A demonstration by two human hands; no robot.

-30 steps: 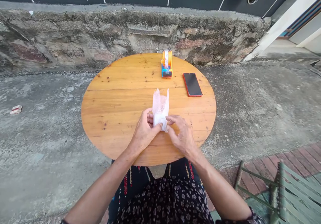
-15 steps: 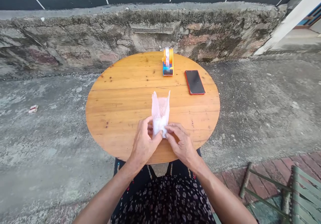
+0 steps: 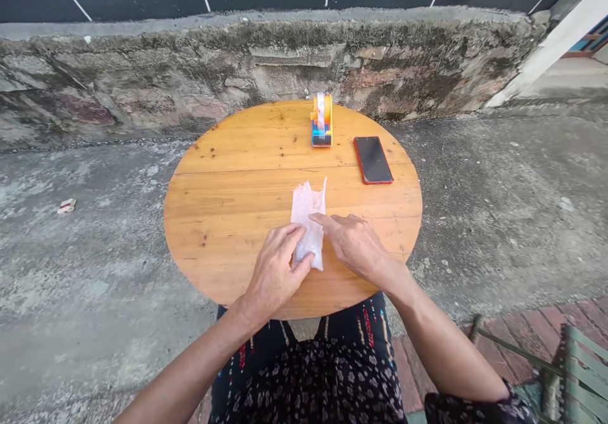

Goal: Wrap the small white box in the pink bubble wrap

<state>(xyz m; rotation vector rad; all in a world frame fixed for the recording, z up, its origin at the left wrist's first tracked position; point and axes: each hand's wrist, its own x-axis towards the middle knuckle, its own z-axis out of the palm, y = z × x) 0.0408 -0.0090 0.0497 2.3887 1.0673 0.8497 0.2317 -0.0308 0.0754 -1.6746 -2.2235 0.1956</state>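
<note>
A narrow piece of pinkish-white bubble wrap (image 3: 308,205) lies folded on the round wooden table (image 3: 228,202), its far edge ragged and one corner sticking up. Its near end looks thicker; whatever may be inside cannot be made out. My left hand (image 3: 278,265) grips this near end from the left, thumb on the near part and fingers farther up the edge. From the right, my right hand (image 3: 354,240) reaches over the wrap with the index finger stretched out flat on its upper face. The other right fingers are loosely bent and hold nothing.
A yellow and blue tape dispenser (image 3: 322,120) stands at the table's far side. Right of it lies a phone in a red case (image 3: 373,160). A stone wall (image 3: 190,88) runs behind the table, and a green slatted chair (image 3: 582,373) is at the lower right.
The wrap's raised left flap has come down flat. My right hand has moved from the near end up to the middle of the wrap, its index finger now extended.
</note>
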